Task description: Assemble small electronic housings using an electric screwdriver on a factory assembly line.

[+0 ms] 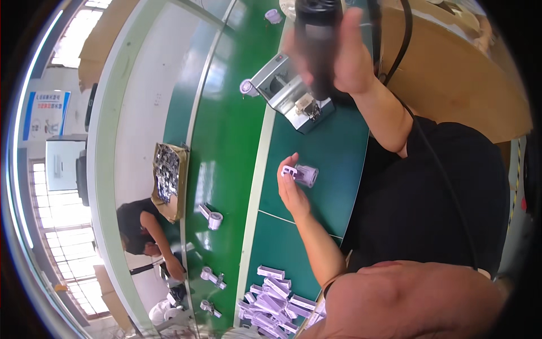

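Observation:
My left hand (292,189) is closed around a pale purple plastic part (306,175) with a round, cup-like end and a narrow, slotted arm. It is held just over the dark green table mat (339,152). Higher in the picture, my right hand (353,56) grips a thick black cylindrical tool that looks like an electric screwdriver (319,51), blurred by motion. Its lower end hangs over a small silver bench machine (299,99), which has an exposed metal mechanism at the near corner. I cannot tell whether the tool touches it.
Pale purple long parts (274,302) lie heaped at the bottom. Several purple parts (212,217) sit spaced along a green belt (226,169). Beyond it stand a carton of small metallic pieces (169,175) and a co-worker (149,229) reaching in. A black cable (406,39) curves beside my right arm.

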`<state>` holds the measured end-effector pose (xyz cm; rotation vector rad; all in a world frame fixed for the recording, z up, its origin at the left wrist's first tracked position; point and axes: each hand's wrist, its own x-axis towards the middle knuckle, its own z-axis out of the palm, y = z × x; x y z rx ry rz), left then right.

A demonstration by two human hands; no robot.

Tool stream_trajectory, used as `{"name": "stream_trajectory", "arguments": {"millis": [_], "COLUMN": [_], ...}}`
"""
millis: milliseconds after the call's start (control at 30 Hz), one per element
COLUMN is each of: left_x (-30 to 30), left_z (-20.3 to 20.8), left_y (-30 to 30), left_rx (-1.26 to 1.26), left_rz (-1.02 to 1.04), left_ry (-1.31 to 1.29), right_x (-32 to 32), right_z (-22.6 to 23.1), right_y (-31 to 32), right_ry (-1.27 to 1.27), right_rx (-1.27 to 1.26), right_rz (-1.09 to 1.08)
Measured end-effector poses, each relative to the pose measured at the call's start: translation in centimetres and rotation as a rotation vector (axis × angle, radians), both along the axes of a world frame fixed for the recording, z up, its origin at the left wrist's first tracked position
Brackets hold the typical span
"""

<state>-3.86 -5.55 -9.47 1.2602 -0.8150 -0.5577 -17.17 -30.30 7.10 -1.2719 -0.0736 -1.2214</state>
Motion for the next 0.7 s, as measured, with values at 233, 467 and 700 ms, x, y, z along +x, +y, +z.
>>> {"name": "stream_trajectory", "arguments": {"millis": [233,467,700], "left_x": [0.3,0.1,-0.2], "left_z": [-0.6,-0.9,-0.6], "left_y": [1.1,1.2,0.6], "left_rx": [0.011,0.003,0.006], "left_rz": [0.036,0.043,0.038], "left_ry": [0.012,0.027,0.088], "right_x": [3.0,3.6,5.0], "right_z": [-0.4,-0.2,3.4], "right_y": [2.1,3.2,4.8], "right_ry": [-0.007,0.192,-0.206], "right_rx": [-0.164,-0.124,-0.047], "right_rz": [0.133,0.067,0.333]}}
